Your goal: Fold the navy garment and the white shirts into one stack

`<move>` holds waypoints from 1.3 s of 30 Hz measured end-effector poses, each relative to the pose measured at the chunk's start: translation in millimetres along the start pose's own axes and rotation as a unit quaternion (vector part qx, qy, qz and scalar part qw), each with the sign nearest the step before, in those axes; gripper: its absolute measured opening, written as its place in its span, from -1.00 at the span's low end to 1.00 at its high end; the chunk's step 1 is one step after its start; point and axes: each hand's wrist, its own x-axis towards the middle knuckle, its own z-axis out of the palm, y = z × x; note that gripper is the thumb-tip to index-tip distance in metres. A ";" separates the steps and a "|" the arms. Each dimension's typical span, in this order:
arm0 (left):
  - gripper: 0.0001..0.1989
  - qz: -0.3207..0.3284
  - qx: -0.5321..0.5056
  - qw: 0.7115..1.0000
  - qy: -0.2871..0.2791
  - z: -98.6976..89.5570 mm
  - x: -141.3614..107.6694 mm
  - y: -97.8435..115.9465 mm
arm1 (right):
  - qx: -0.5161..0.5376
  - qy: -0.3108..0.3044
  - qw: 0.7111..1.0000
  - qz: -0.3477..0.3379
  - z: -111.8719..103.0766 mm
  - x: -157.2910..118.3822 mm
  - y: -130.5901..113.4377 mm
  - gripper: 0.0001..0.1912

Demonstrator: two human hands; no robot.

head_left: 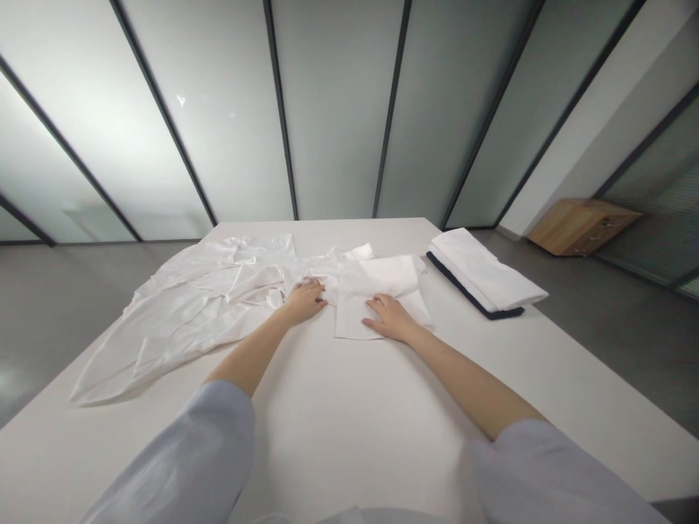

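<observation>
Head view, and here's the left hand (306, 302), open and palm down, fingers pressing into a gathered ridge of a crumpled white garment (186, 313). Right beside it, the right hand (390, 319) is just as open and lies flat, fingertips angled toward the left hand, on a squared-off folded panel (371, 298) of white fabric. Neither hand is closing on the cloth; both are pressing from above. The panel seems joined to the garment at the gathered ridge, though the folds make that hard to confirm.

The garment's long axis runs on a diagonal, from its pointed tail at the near left up toward the far edge of the tabletop (328, 437). Nearly all of its bulk lies to the left of the left hand, so that's the nearer hand, while the right hand sits at its right end.

Pale blue sleeves (191, 451) cover both forearms near the elbows. To the right of the garment, there's a folded white stack with a navy edge (480, 273), and farther right, beyond the tabletop, a low wooden cabinet (584, 227) on the grey floor (628, 342).
</observation>
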 end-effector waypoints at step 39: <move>-0.21 -0.133 0.005 0.979 -0.152 -13.4 4.8 23.6 | -0.041 -0.045 0.987 0.147 8.1 7.2 24.6 -0.33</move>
